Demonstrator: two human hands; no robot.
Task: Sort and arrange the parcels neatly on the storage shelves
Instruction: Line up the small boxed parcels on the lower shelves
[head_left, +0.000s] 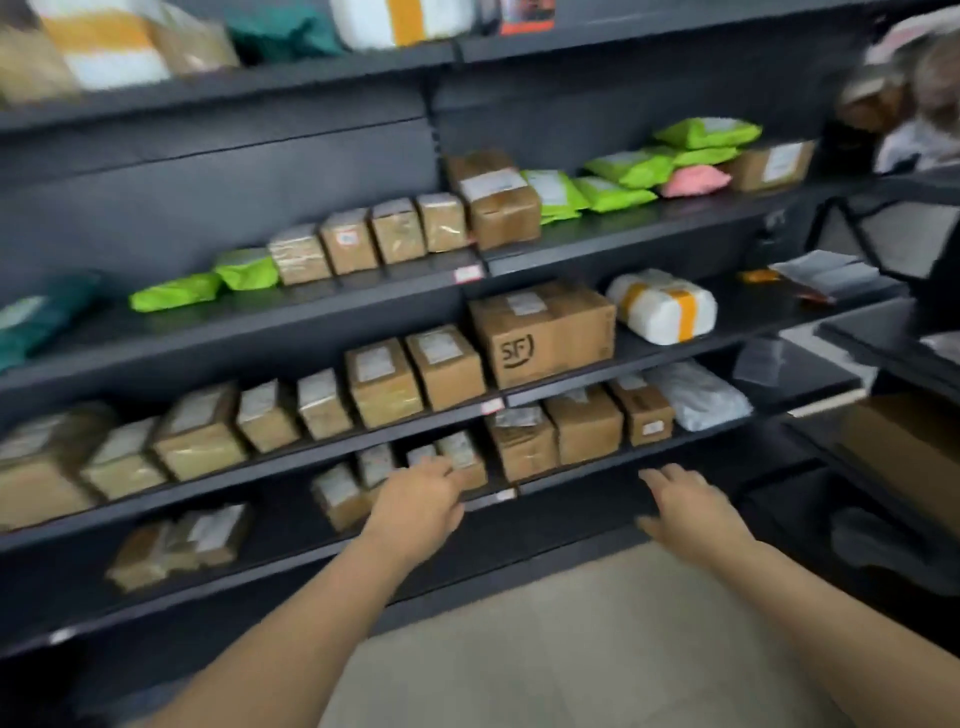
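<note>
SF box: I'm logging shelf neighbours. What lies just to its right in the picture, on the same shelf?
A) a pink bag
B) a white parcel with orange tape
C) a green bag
B: the white parcel with orange tape lies just right of the SF box, apart from it.

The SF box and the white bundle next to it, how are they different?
The SF box is brown cardboard; the white bundle is white wrapping with orange tape bands. The SF box has flat sides and sharp corners; the white bundle looks rounded and puffy. The SF box is the bigger one, and it has letters printed on its front. Both lie side by side on the same shelf.
</note>
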